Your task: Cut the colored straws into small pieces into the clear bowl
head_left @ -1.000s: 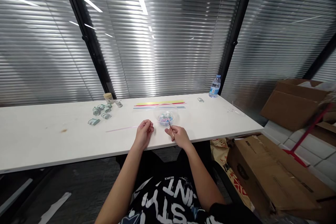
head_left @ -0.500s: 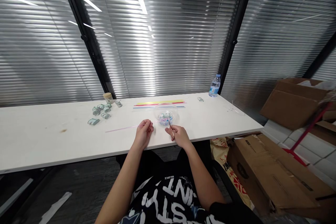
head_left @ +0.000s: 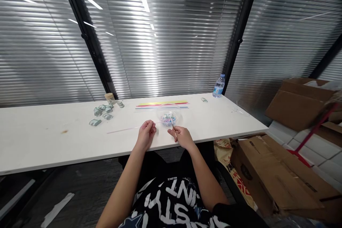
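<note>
My left hand (head_left: 146,131) pinches a thin pink strip (head_left: 123,129) that stretches left over the white table and a little to the right of the fingers. Scissors (head_left: 173,129) are in my right hand (head_left: 181,136), their blades pointing up over the near side of a clear round bowl (head_left: 179,114). Small blue and pink pieces lie inside the bowl, with something green and white among them. Behind the bowl, long yellow, red and blue strips (head_left: 144,105) lie side by side.
Several small clear-and-green packets (head_left: 97,111) and a cork-lidded jar (head_left: 109,97) stand left on the table (head_left: 66,149). A water bottle (head_left: 218,86) is at the back right. Cardboard boxes (head_left: 278,171) sit on the floor at right.
The view has shifted very slightly. Both hands keep nearly the same place, still holding the strip and the scissors; the blades look a little more over the bowl.
</note>
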The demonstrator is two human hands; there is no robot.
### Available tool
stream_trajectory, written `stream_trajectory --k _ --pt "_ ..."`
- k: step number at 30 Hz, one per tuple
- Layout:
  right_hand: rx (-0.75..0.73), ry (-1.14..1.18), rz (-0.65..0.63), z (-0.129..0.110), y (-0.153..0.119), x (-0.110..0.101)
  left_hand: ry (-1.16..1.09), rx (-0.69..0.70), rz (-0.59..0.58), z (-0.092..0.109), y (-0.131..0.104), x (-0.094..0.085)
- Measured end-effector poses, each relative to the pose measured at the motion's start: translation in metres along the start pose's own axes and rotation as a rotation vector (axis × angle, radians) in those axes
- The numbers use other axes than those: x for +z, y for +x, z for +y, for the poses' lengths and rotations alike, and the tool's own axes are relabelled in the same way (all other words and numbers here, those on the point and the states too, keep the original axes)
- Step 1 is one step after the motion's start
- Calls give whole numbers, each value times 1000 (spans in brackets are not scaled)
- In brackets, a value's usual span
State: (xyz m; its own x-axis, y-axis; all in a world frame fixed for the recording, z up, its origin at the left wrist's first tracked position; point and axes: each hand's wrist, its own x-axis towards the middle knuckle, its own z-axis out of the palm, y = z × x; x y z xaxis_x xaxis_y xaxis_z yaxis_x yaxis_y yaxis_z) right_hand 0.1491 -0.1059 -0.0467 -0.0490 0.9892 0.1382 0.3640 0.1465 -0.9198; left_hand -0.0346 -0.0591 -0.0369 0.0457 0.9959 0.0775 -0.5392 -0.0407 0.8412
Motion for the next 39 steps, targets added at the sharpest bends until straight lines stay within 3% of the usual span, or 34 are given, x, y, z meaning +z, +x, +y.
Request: stream_trajectory --k 17,39 --pt "12 55 14 1 0 0 -23 -13 -15 -2 2 -2" --pt "5 130 -77 1 -3 -6 -11 -18 -8 0 1 -2"
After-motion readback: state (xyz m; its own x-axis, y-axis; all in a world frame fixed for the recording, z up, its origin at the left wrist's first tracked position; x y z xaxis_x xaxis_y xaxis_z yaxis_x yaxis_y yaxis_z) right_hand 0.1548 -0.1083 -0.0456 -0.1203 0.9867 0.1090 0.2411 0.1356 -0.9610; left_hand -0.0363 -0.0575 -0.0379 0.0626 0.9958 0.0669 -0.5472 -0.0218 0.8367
